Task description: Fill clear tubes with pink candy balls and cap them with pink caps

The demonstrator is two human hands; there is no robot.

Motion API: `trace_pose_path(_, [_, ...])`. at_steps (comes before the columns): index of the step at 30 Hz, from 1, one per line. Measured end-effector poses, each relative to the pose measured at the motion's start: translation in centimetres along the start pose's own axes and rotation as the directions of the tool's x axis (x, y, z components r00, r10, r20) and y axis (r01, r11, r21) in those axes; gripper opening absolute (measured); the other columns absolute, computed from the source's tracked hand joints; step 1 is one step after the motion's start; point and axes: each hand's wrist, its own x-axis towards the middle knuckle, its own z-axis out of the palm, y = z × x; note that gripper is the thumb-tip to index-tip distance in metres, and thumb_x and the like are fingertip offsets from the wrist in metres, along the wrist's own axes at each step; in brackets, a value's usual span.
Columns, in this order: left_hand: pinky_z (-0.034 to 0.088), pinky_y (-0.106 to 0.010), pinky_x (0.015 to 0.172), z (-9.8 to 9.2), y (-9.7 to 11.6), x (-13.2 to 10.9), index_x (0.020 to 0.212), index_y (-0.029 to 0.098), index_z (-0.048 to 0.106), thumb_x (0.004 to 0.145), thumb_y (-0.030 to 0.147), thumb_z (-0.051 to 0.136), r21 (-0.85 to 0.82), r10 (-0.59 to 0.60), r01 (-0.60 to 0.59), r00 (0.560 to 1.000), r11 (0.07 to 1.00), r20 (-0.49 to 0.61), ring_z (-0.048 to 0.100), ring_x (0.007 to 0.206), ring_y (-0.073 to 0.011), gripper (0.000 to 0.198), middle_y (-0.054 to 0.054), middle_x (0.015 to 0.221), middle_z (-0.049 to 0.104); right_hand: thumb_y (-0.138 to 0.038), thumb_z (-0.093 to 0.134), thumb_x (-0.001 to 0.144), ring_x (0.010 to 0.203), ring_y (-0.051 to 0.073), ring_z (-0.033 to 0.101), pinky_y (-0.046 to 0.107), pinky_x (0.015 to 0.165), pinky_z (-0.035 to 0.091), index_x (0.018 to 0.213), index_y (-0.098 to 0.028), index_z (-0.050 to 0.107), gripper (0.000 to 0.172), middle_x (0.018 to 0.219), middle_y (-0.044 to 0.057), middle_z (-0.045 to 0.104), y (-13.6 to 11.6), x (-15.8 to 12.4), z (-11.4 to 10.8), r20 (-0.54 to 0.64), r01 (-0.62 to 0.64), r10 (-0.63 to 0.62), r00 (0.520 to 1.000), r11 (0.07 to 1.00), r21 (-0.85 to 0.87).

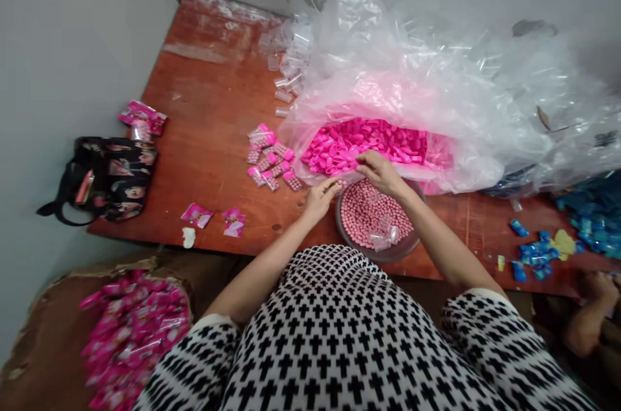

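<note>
My left hand point(320, 196) rests at the left rim of a round bowl point(383, 252) filled with small pink candy balls, fingers curled around something I cannot make out. My right hand point(379, 169) reaches over the bowl's far edge into a heap of bright pink caps point(359, 139) lying in an open clear plastic bag point(388, 74); its fingers pinch among the caps. A small clear tube point(385, 239) lies on the candy in the bowl. Several filled tubes with pink caps point(272, 162) lie on the wooden board point(208, 139) to the left of my left hand.
A dark printed bag point(109, 178) and pink packets point(143, 116) sit at the board's left edge. Empty clear tubes point(286, 74) lie at the back. Blue wrappers point(538, 249) lie right. A box of pink packets point(130, 333) stands below left. Another person's hand point(589, 320) shows at right.
</note>
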Motion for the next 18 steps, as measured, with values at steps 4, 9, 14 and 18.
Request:
trace_pose_path(4, [0.049, -0.030, 0.075, 1.0, 0.4, -0.4, 0.089, 0.016, 0.070, 0.080, 0.034, 0.061, 0.259, 0.157, -0.162, 0.987, 0.952, 0.037, 0.063, 0.078, -0.0179, 0.022, -0.004, 0.084, 0.071, -0.032, 0.041, 0.094, 0.092, 0.018, 0.056, 0.032, 0.083, 0.045, 0.112, -0.018, 0.056, 0.027, 0.099, 0.009, 0.062, -1.9, -3.9, 1.0, -0.024, 0.107, -0.106, 0.994, 0.993, 0.042])
trace_pose_path(9, [0.044, -0.025, 0.063, 2.0, 1.3, -1.4, 0.066, 0.016, 0.066, 0.084, 0.036, 0.056, 0.360, 0.303, -0.317, 0.948, 0.878, 0.098, 0.055, 0.061, -0.0135, 0.029, 0.000, 0.062, 0.061, -0.029, 0.037, 0.095, 0.086, 0.019, 0.056, 0.030, 0.074, 0.046, 0.115, -0.015, 0.053, 0.029, 0.096, 0.011, 0.059, -2.7, -6.7, 1.9, -0.060, 0.025, -0.035, 0.998, 0.986, -0.164])
trace_pose_path(14, [0.044, -0.026, 0.065, 2.6, 2.7, -2.1, 0.068, 0.017, 0.066, 0.085, 0.041, 0.054, 0.344, 0.352, -0.402, 0.914, 0.849, 0.201, 0.056, 0.063, -0.0149, 0.031, -0.003, 0.066, 0.062, -0.027, 0.035, 0.095, 0.080, 0.020, 0.055, 0.030, 0.071, 0.046, 0.109, -0.014, 0.055, 0.028, 0.089, 0.011, 0.058, -3.8, -8.6, 1.9, -0.085, -0.034, 0.011, 0.996, 0.963, -0.268])
trace_pose_path(18, [0.044, -0.029, 0.073, 2.6, 3.7, -1.8, 0.074, 0.019, 0.069, 0.082, 0.041, 0.055, 0.356, 0.316, -0.404, 0.906, 0.843, 0.281, 0.059, 0.072, -0.0189, 0.027, -0.007, 0.077, 0.066, -0.026, 0.033, 0.095, 0.084, 0.021, 0.056, 0.032, 0.074, 0.046, 0.111, -0.013, 0.055, 0.030, 0.092, 0.013, 0.059, -3.8, -8.9, 1.7, -0.060, -0.068, 0.055, 0.997, 0.969, -0.236])
